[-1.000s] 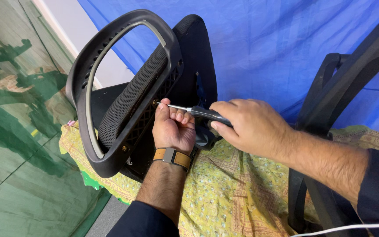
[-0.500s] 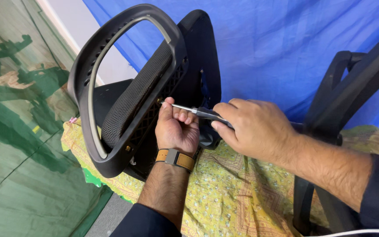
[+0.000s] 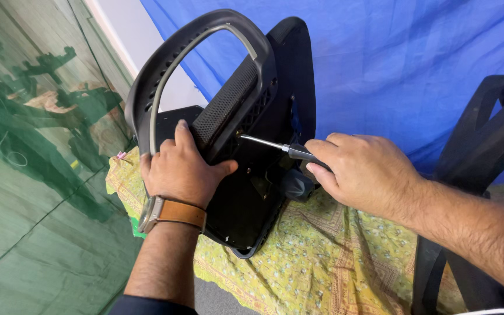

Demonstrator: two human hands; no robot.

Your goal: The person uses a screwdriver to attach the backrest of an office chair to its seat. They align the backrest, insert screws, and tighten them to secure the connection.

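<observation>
A yellow patterned cloth (image 3: 345, 262) covers the counter and carries a black chair part (image 3: 246, 175), which stands tilted on its edge near the cloth's left end. All else is placed from that chair part. Its curved armrest loop (image 3: 164, 76) rises at its upper left, with a strip of mesh (image 3: 226, 105) running down the middle.

The left hand (image 3: 179, 169), with a brown-strapped watch (image 3: 170, 213) at the wrist, lies flat on the chair part's left edge, fingers closed together over the rim and thumb spread out to the right.

The right hand (image 3: 363, 172) comes in from the right of the chair part, fingers curled tight around the dark handle of a screwdriver (image 3: 275, 146). The metal shaft points left, its tip touching the chair part just below the mesh.

Behind the chair part hangs a blue sheet (image 3: 392, 70), with a strip of pale wall (image 3: 141, 46) at its left. Left of the chair part hangs a green tarpaulin (image 3: 36, 175). At the far right stands another black chair frame (image 3: 485, 140).
</observation>
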